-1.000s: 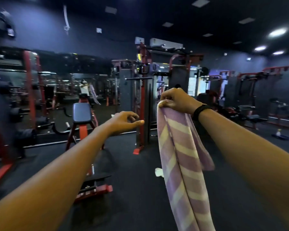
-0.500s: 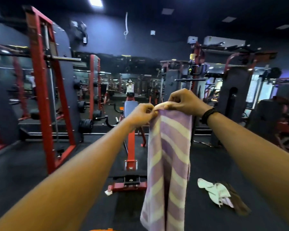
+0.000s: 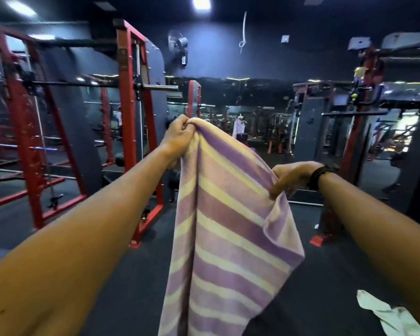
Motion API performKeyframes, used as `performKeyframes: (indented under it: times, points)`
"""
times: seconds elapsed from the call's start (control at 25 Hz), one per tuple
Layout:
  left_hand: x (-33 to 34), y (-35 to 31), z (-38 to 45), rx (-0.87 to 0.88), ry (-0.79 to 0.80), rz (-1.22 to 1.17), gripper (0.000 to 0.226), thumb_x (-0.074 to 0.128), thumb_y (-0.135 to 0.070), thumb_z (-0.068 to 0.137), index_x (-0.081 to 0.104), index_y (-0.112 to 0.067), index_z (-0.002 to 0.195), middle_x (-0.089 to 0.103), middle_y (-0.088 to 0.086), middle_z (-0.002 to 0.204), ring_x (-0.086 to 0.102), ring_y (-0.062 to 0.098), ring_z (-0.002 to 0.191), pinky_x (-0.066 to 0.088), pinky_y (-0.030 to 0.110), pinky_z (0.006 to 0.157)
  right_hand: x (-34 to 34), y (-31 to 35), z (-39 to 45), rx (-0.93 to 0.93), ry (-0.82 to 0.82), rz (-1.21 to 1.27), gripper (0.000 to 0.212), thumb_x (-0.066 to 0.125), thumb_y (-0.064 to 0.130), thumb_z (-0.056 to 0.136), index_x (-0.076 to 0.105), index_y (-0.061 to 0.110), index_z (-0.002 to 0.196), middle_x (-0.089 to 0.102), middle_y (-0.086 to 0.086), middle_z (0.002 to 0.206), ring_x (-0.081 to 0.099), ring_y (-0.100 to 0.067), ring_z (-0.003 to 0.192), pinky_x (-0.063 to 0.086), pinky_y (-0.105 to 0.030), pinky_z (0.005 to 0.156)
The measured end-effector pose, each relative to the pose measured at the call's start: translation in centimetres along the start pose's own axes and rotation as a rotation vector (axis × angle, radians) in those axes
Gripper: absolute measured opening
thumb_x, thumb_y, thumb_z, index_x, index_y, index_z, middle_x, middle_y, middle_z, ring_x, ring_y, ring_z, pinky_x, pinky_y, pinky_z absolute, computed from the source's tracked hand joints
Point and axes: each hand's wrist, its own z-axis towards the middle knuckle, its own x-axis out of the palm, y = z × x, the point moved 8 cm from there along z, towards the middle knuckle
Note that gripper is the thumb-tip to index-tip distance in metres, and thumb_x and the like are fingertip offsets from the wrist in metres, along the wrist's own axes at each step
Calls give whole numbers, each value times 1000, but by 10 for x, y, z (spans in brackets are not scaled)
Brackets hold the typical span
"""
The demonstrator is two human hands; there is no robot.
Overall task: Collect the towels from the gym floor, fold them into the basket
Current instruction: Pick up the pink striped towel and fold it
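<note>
Fingers [image 3: 189, 124] of the left hand [image 3: 178, 138] are curled tight and pinch one top corner of a striped towel [image 3: 230, 229], with the thumb and fingertips bunched over the cloth. The left hand is raised, the higher of the two. Fingers [image 3: 278, 189] of the right hand [image 3: 292, 177] are bent downward and grip the towel's upper edge further along, lower and off to the right; a dark band [image 3: 321, 177] circles the right wrist. Both bare forearms reach forward from the bottom corners of the view.

The towel is purple with pale yellow stripes. It is stretched on a slant between the two hands and hangs down in front of the person, its lower end running out of the bottom of the view. A long vertical crease falls from the left hand's corner, and the right-hand side folds under in a loose flap. It is held in the air, clear of the floor [image 3: 325, 275].

A crumpled white towel [image 3: 388, 316] lies on the dark floor at the lower right, well apart from the striped one.

Behind the hands stands a red power rack [image 3: 131, 117] with a bar across it, and further red and grey gym machines line a mirrored wall. Ceiling lights glow overhead.
</note>
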Motion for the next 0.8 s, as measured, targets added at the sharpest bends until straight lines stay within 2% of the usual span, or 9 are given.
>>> performKeyframes:
  times: [0.08, 0.12, 0.2, 0.28, 0.36, 0.48, 0.6, 0.68, 0.8]
  points:
    - [-25, 22, 16, -37, -49, 65, 19, 47, -13, 94, 50, -22, 78, 48, -5, 74, 45, 12, 75, 38, 31, 68, 9, 6, 21, 7, -6, 99, 36, 76, 14, 66, 65, 3, 100, 71, -16, 91, 68, -32, 84, 59, -47, 75]
    - [-35, 36, 23, -68, -37, 116, 11, 48, -14, 93, 52, -19, 84, 53, -1, 79, 48, 16, 79, 40, 32, 71, 6, 19, 29, -46, -61, 178, 31, 74, 11, 75, 63, 1, 102, 68, -18, 92, 66, -33, 84, 57, -51, 79]
    - [-49, 67, 34, -137, 15, 226, 7, 49, -16, 90, 56, -16, 93, 59, 8, 89, 53, 21, 83, 44, 35, 74, -12, 56, 38, -177, -269, 400, 15, 61, 0, 88, 59, 4, 102, 62, -13, 87, 61, -23, 75, 57, -38, 70]
    - [-56, 93, 38, -195, 75, 307, 11, 50, -15, 88, 59, -18, 93, 62, 11, 92, 55, 25, 83, 45, 34, 71, -28, 92, 42, -245, -419, 679, 32, 44, -9, 93, 54, 9, 117, 57, -9, 89, 56, -16, 71, 55, -24, 56]
    - [-56, 112, 37, -215, 160, 386, 13, 52, -14, 87, 64, -16, 90, 65, 9, 89, 58, 24, 82, 46, 32, 67, -34, 124, 53, -310, -442, 935, 42, 36, -10, 96, 48, 13, 129, 56, -10, 93, 57, -17, 71, 56, -26, 53]
    - [-56, 130, 36, -158, 334, 476, 11, 58, -12, 85, 69, -14, 84, 64, 3, 77, 57, 17, 75, 42, 23, 59, -32, 160, 73, -341, -461, 1121, 40, 35, -10, 96, 51, 6, 130, 59, -13, 93, 59, -21, 72, 58, -29, 59]
    - [-65, 139, 44, -112, 414, 393, 5, 68, -12, 85, 70, -15, 82, 66, 0, 73, 60, 13, 70, 47, 17, 57, -22, 191, 90, -348, -475, 1162, 35, 34, -12, 95, 57, -2, 119, 61, -15, 92, 61, -21, 75, 58, -28, 58]
    - [-69, 137, 48, -111, 452, 223, 6, 71, -17, 85, 70, -12, 84, 69, 5, 76, 64, 15, 71, 56, 24, 65, -12, 205, 99, -326, -485, 1160, 31, 34, -13, 95, 62, -2, 102, 63, -16, 90, 65, -19, 71, 58, -24, 53]
    - [-67, 127, 48, -167, 562, -117, 44, 69, -45, 81, 68, -3, 93, 70, 10, 85, 64, 18, 76, 55, 37, 82, -1, 213, 110, -291, -514, 1180, 27, 38, -14, 93, 63, -4, 89, 63, -17, 90, 66, -18, 68, 56, -21, 52]
